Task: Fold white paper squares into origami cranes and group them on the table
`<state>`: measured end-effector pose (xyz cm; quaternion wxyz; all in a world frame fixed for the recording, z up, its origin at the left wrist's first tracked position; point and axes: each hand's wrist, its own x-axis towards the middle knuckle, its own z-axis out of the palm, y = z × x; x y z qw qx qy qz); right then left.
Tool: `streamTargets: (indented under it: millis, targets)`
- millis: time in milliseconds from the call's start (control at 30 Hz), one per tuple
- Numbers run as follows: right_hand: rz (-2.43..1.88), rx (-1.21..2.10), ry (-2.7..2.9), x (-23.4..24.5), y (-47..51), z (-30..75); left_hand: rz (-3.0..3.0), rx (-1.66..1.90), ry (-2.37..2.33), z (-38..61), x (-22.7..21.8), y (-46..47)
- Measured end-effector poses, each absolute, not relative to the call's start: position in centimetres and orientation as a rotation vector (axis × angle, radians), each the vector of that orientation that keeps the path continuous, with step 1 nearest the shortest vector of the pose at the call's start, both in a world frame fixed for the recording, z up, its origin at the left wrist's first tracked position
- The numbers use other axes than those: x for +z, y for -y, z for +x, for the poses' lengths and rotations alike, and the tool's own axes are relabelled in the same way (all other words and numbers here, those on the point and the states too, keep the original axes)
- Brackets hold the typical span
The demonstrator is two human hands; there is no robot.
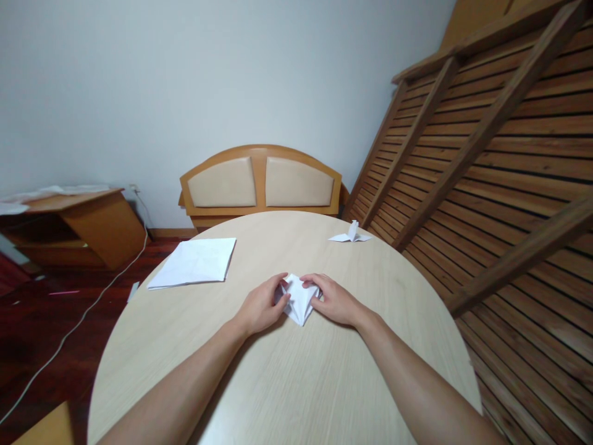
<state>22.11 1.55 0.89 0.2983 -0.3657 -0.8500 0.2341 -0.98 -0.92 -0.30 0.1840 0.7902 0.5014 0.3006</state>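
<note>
Right at the middle of the round pale wooden table (287, 383), both hands work a small white folded paper piece (299, 300). It lies flat on the tabletop between them, its lower tip pointing toward the person. The left hand (262, 306) pinches the paper's left edge with curled fingers, thumb on top. The right hand (333, 301) presses down on the right edge, fingers bent and close together; how much of the paper sits beneath its palm is hidden. The folds themselves are too small to make out.

Farther back on the left, a loose stack of flat white paper sheets (194, 262) rests on the table, well apart from the hands. Near the far right rim sits a small finished white paper bird (351, 235), wings spread. Beyond the table stands a wooden headboard with two beige padded panels (262, 182), its lower part cut off by the table's edge. A slatted dark wooden frame (500, 173) leans along the right, running out of view. On the left, a low wooden cabinet (78, 225) holds something white on top, hard to identify, and a pale cable (92, 309) trails across the dark red floor.
</note>
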Motion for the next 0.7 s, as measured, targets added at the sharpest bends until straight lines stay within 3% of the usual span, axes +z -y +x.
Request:
streamTargets:
  millis: [700]
  targets:
    - [-1.089, 0.651, 2.205, 1.23, -1.69, 22.33, 2.243, 0.870, -1.361, -1.12, 0.19, 1.12]
